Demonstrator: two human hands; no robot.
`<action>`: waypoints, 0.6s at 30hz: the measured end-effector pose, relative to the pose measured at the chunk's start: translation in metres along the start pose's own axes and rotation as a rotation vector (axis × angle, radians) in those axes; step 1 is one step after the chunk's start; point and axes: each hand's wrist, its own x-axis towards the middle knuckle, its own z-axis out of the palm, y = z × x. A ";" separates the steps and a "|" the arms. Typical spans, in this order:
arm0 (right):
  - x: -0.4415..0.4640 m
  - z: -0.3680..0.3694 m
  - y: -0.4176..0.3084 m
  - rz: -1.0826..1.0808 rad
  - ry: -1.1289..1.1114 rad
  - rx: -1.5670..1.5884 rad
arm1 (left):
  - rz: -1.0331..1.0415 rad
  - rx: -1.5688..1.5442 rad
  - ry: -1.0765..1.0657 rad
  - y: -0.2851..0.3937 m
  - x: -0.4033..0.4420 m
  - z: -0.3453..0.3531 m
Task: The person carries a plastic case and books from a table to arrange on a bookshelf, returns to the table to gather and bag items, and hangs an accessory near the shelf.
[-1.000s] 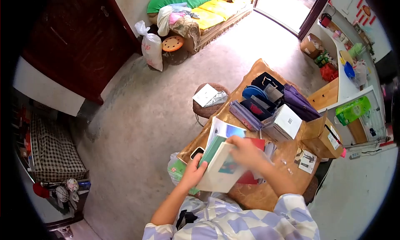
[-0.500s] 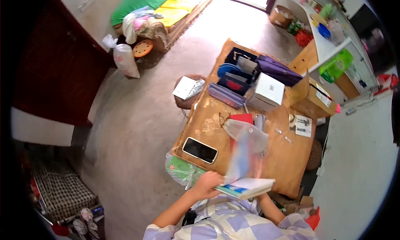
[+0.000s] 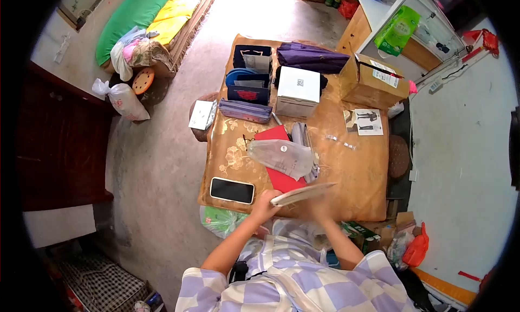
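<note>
My left hand [image 3: 265, 204] grips the left end of a thin stack of books [image 3: 303, 194], seen nearly edge-on above the table's near edge. My right hand [image 3: 320, 208] is a blur at the right end of the books; its fingers cannot be made out. Just beyond the books, a clear plastic sleeve [image 3: 284, 156] lies across a red folder [image 3: 275, 134], with a grey pouch [image 3: 299, 134] beside it. A phone with a dark screen [image 3: 232, 190] lies left of my left hand.
On the table [image 3: 352, 171] are a white box [image 3: 298, 89], an open cardboard box [image 3: 374, 84], dark blue bags [image 3: 249, 89], purple cloth [image 3: 311, 57] and a printed card [image 3: 369, 122]. A stool [image 3: 199, 134] stands left; a red bag [image 3: 416, 248] lies right.
The view has swung right and the table now lies ahead. The books, seen open with pages turning half a second ago, are now closed and almost edge-on.
</note>
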 end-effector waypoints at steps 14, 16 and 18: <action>-0.088 0.049 -0.248 0.270 -0.267 0.327 | -0.307 -1.062 0.134 0.037 -0.145 -0.095; -0.132 0.063 -0.258 0.197 -0.254 0.245 | -0.295 -1.061 0.125 0.047 -0.182 -0.114; -0.178 0.077 -0.267 0.064 -0.199 0.209 | -0.304 -1.076 0.094 0.055 -0.217 -0.125</action>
